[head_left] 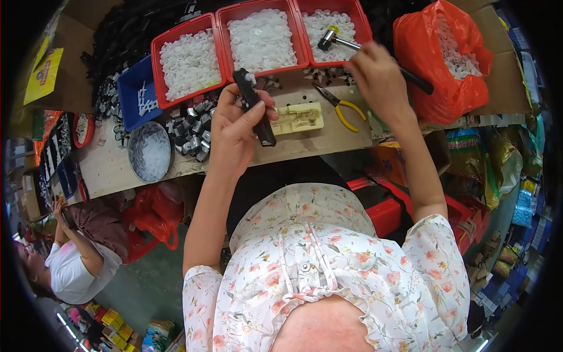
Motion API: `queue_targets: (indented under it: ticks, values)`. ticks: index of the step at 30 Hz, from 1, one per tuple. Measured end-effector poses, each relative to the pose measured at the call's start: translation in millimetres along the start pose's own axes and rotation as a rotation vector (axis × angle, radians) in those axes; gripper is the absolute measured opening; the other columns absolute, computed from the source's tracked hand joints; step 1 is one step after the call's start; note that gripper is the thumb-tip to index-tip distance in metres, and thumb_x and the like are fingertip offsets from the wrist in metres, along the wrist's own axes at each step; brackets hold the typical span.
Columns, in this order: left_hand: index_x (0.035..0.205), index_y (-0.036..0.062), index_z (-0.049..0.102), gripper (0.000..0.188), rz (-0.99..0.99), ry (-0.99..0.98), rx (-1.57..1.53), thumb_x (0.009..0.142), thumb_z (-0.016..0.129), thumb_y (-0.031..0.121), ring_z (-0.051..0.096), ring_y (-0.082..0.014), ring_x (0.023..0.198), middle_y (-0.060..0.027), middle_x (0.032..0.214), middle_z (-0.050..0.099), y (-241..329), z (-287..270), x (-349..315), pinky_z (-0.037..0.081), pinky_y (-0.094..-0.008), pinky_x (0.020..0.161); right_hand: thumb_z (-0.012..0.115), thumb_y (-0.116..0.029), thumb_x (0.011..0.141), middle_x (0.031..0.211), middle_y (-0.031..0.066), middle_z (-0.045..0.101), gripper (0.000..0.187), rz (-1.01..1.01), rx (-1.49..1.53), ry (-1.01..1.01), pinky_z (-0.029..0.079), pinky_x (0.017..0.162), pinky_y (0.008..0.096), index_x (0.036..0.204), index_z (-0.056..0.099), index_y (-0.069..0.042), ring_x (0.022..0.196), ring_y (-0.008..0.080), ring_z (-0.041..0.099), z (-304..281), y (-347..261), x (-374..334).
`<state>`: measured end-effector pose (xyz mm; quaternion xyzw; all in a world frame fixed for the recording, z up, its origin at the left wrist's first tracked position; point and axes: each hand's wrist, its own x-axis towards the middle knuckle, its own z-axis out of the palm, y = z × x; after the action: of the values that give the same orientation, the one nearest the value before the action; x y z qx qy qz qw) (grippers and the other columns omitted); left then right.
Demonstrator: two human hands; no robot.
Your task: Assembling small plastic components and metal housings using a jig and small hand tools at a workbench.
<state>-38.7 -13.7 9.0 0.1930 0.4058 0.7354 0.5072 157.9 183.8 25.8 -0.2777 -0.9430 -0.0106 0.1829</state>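
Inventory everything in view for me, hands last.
Worktable: one, tan, middle
Red trays: three, red, far side
Small parts: uncounted, white, in trays
Blue tray: one, blue, left of these
Bowl: one, grey, left front
Short pieces: many, silver and black, right of bowl
Block: one, cream, centre
Pliers: one, yellow-handled, right of block
Bag: one, red, right end
Black parts: uncounted, black, upper left
Packages: uncounted, mostly blue, right edge
Co-worker: one, white top, far left
Hammer: one, black and silver, near right tray
Black piece: one, black, left of block
Left hand: one, bare, holding black piece
Right hand: one, bare, holding hammer
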Motion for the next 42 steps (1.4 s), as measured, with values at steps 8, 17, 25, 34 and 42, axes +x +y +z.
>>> queue_targets:
  ticks: [8,17,25,34,42]
  values:
    - [0.113,0.0057,0.053,0.021,-0.156,-0.086,-0.51,0.093,0.056,0.008,0.057,-0.0236,0.084,-0.0097,0.098,0.057,-2,-15,7,0.047,-0.0395,0.079,0.07,-0.01,0.078,0.105,0.0175,0.056,0.019,0.024,0.141,-0.325,0.047,0.085,0.0423,0.083,0.058,0.003,0.097,0.0353,0.055,18,-27,-54]
    - [0.101,0.0107,0.054,0.013,-0.128,0.001,-0.505,0.1,0.057,0.024,0.057,-0.0201,0.078,-0.0047,0.09,0.057,-2,-17,3,0.049,-0.0374,0.075,0.066,-0.006,0.066,0.088,0.0162,0.059,0.017,0.169,0.062,-0.328,0.047,0.08,0.0444,0.076,0.059,0.007,0.093,0.0356,0.054,13,-42,-47]
    - [0.097,0.0107,0.051,0.01,0.022,0.059,-0.359,0.1,0.058,0.019,0.057,-0.0199,0.073,-0.0052,0.082,0.055,-6,2,2,0.05,-0.037,0.071,0.05,0.01,0.071,0.088,0.0092,0.058,0.008,0.331,1.051,-0.127,0.043,0.075,0.0239,0.073,0.055,0.004,0.082,0.0138,0.057,3,-60,-66]
    - [0.091,0.011,0.049,0.021,-0.093,0.069,-0.493,0.101,0.056,0.028,0.054,-0.0173,0.068,-0.0029,0.077,0.052,-21,22,5,0.047,-0.0352,0.067,0.081,-0.003,0.074,0.102,0.0077,0.059,0.022,0.189,1.199,-0.062,0.045,0.079,0.0243,0.088,0.066,0.004,0.092,0.0133,0.058,4,-89,-56]
    - [0.085,0.01,0.047,0.031,-0.134,0.256,-0.518,0.099,0.06,0.035,0.047,-0.0126,0.058,-0.0001,0.07,0.047,-34,34,-1,0.042,-0.0296,0.053,0.083,-0.009,0.074,0.103,0.0126,0.062,0.027,0.053,1.037,-0.032,0.05,0.079,0.0282,0.09,0.066,0.004,0.09,0.0201,0.063,1,-96,-53]
